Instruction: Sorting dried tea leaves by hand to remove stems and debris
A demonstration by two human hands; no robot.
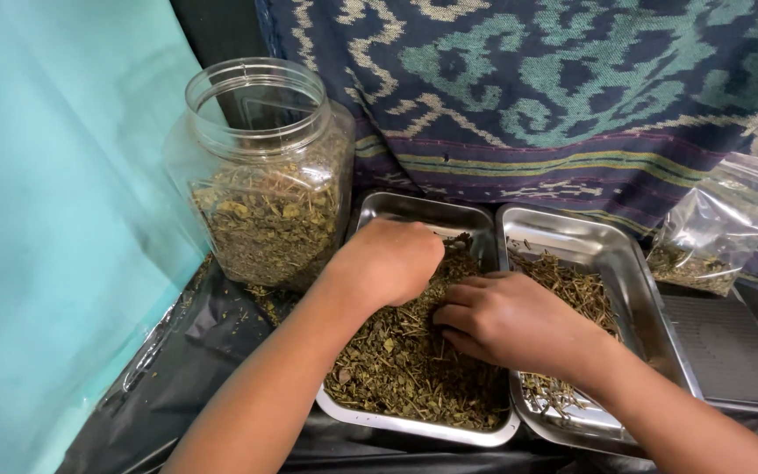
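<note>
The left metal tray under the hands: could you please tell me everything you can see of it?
The left metal tray is a shiny rectangular pan with rounded corners and a rolled rim, steel by the look of it. It lies flat on black plastic sheeting, side by side with a second tray on its right. Dried green leaves and stems cover most of its floor. The left hand and right hand are both down in the herbs.

Both hands were down in the left tray (377, 209), the left hand (385, 261) curled over the dried herbs (405, 369), the right hand (506, 318) digging in beside it. The right tray (625, 263) held twiggy stems (572, 285). An open jar (263, 171) stood left, a bag (712, 237) right.
</note>
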